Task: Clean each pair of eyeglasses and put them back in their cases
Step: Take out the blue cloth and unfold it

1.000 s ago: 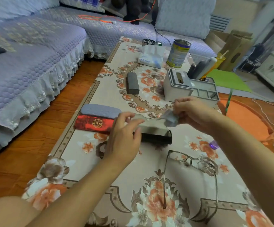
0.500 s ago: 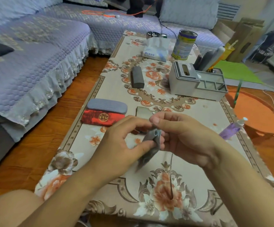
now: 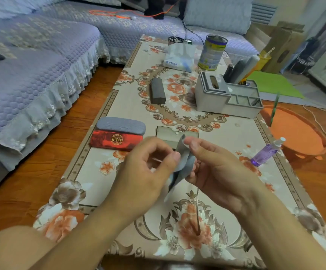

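A grey cleaning cloth (image 3: pixel 183 162) is held up between both hands above the table. My left hand (image 3: pixel 148 172) pinches its left edge with thumb and fingers; my right hand (image 3: pixel 216 170) pinches its top corner. Below my hands lies a pair of eyeglasses, of which only one thin temple arm (image 3: pixel 197 211) shows. Behind my hands an open case (image 3: pixel 177 134) lies on the table, mostly hidden. A shut grey case (image 3: pixel 120 125) and a shut red case (image 3: pixel 116 140) lie side by side at the left. A dark grey case (image 3: pixel 157 91) lies farther back.
A purple spray bottle (image 3: pixel 266 152) lies at the right on the floral tablecloth (image 3: pixel 92 168). A grey organiser box (image 3: pixel 226 96), a tin can (image 3: pixel 212 52) and a tissue pack (image 3: pixel 178 57) stand at the far end. A sofa runs along the left.
My hands came back from the open case toward me with the cloth. The cloth now hangs unfolded between both hands, and the eyeglasses are hidden beneath them.
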Available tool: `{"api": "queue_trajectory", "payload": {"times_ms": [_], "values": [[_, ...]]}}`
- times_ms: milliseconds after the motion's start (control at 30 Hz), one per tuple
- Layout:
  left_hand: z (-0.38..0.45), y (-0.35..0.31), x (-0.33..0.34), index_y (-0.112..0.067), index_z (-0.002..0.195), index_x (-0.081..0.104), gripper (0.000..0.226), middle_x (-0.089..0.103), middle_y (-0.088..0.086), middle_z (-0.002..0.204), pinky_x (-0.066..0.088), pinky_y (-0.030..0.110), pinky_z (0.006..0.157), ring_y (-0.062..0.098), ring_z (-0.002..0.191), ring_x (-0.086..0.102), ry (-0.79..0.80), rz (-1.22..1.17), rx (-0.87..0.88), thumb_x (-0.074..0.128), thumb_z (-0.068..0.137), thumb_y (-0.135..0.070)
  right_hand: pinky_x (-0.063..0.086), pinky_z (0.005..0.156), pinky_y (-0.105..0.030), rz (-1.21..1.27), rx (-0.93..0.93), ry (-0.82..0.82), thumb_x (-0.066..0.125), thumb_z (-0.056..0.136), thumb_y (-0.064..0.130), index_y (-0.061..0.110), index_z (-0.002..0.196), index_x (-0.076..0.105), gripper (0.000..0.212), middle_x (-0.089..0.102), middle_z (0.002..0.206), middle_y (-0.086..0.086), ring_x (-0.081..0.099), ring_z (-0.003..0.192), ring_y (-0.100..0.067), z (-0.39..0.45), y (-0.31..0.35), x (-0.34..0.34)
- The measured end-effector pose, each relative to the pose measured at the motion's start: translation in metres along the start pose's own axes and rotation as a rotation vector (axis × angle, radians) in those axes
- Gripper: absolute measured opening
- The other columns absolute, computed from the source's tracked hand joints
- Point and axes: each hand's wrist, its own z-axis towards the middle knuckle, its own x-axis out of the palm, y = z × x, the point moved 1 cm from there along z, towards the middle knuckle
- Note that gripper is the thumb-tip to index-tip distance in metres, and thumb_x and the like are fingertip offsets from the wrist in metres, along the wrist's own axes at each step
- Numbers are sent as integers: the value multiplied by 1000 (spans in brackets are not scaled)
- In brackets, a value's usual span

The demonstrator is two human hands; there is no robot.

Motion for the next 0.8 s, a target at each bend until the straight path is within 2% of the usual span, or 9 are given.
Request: {"api": "queue_trajectory", "payload": {"times_ms": [100,200,267,367,467,567,667,733,800], "values": [[-2,-6,4,-8,94,65,24,73,-5,85,52,19,76,8,81,69,172,-208,-112,65,97,-32,51,50,-22,5,-34,-7,71,81,18,11,111,66,31,57,66,-7,55,52,-13,0,-3,4],[-2,-5,6,-2,101,59,39,77,1,87,54,19,78,10,83,74,196,-309,-248,67,85,-36,50,53,-26,-78,-62,-3,72,80,15,8,122,59,45,60,67,-7,55,54,-15,0,-5,5],[-1,-2,4,-2,104,58,37,78,2,88,54,18,79,11,86,75,205,-308,-289,68,83,-31,50,53,-26,-129,-49,3,72,80,13,8,123,59,45,61,70,-8,55,54,-16,0,-3,3],[3,4,0,-6,107,64,14,79,5,92,56,23,83,15,92,75,241,-282,-330,66,94,-11,51,51,-25,-168,-3,57,72,80,12,8,119,64,40,58,74,-12,55,52,-15,1,4,0],[8,13,-5,-13,100,70,15,77,10,94,56,27,82,19,91,74,242,-191,-346,65,94,-1,51,52,-26,-267,57,136,71,81,9,9,113,69,32,60,74,-13,54,51,-17,3,11,-3],[15,18,-12,-19,94,73,25,73,-6,79,49,20,65,3,70,64,143,-87,-372,59,94,2,53,52,-25,-401,98,161,72,87,4,9,112,73,26,62,89,-20,53,63,-26,4,22,-11],[26,22,-26,-24,93,74,27,69,-4,76,43,20,50,2,61,55,-21,-1,-392,57,97,-3,54,58,-27,-770,42,36,64,96,4,6,105,75,15,68,89,-18,54,74,-30,9,39,-23],[33,21,-34,-26,96,75,25,74,2,89,52,29,58,13,74,65,-43,-13,-369,60,98,-6,54,65,-34,-1155,-36,-59,63,97,11,14,89,78,17,71,79,-10,58,70,-22,13,45,-26],[37,18,-40,-27,100,76,22,76,-1,92,57,36,75,18,88,71,-10,16,-310,64,97,-9,46,63,-37,-1371,-88,-96,61,94,17,16,80,73,18,66,73,-2,52,68,-18,16,49,-22]]}}
